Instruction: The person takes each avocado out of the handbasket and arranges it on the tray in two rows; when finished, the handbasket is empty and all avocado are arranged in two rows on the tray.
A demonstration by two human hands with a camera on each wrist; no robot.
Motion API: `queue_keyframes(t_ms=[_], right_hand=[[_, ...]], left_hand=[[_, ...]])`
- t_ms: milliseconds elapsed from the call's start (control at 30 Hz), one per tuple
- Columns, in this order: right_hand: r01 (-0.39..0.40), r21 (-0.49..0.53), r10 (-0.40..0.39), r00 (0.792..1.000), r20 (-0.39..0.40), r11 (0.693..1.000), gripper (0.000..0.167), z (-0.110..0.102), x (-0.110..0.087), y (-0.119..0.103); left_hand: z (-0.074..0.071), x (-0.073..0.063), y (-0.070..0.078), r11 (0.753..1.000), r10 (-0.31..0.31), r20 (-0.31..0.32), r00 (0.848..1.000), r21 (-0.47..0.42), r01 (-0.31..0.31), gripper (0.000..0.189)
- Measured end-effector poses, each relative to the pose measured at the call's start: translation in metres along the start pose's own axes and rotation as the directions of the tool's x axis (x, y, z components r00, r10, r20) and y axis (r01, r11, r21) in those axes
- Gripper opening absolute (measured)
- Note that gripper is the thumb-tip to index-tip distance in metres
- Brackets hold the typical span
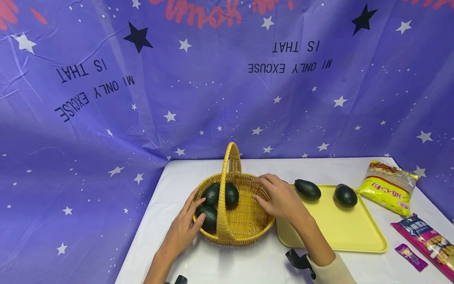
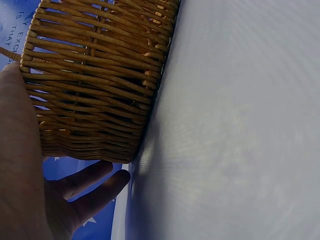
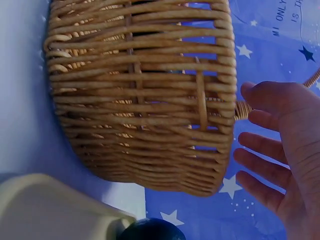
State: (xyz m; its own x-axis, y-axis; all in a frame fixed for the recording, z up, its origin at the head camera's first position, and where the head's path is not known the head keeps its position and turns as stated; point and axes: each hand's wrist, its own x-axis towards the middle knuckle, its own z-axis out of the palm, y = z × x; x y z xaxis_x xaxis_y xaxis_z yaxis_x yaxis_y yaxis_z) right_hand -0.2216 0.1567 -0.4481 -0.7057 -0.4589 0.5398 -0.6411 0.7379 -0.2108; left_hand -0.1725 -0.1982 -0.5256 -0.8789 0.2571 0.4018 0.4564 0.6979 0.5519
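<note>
A yellow wicker basket (image 1: 248, 237) with a tall arched handle stands on the table. Three dark green avocados (image 1: 210, 217) lie in its left half. My left hand (image 1: 181, 228) rests on the left rim, its thumb and a finger reaching over the edge beside the avocados. In the left wrist view, two of its fingers (image 2: 102, 192) extend past the basket's outer wall. Over the right rim is my right hand (image 1: 280, 197), fingers spread and loosely bent, holding nothing. The right wrist view shows those fingers (image 3: 265, 167) just off the rim.
Right of the basket lies a yellow tray (image 1: 340, 236) with avocados (image 1: 345, 196) on it; one is mostly hidden behind my right hand. Farther right are a yellow food bag (image 1: 388, 187), a pink snack packet (image 1: 427, 240) and a small purple packet (image 1: 410, 257). A purple star-printed curtain (image 1: 227, 98) hangs behind.
</note>
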Motion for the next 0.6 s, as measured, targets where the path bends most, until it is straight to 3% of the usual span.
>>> queue_keyframes(t_ms=[267, 600], right_hand=[[0.036, 0.032, -0.036, 0.999, -0.006, 0.999, 0.042, 0.007, 0.001, -0.011], [0.059, 0.075, -0.062, 0.997, 0.043, 0.995, 0.044, 0.016, 0.001, -0.027]], left_hand=[[0.0, 0.0, 0.0, 1.0, -0.004, -0.006, 1.0, 0.003, 0.004, 0.052], [-0.001, 0.001, 0.0, 1.0, -0.012, -0.001, 1.0, -0.001, 0.012, 0.054]])
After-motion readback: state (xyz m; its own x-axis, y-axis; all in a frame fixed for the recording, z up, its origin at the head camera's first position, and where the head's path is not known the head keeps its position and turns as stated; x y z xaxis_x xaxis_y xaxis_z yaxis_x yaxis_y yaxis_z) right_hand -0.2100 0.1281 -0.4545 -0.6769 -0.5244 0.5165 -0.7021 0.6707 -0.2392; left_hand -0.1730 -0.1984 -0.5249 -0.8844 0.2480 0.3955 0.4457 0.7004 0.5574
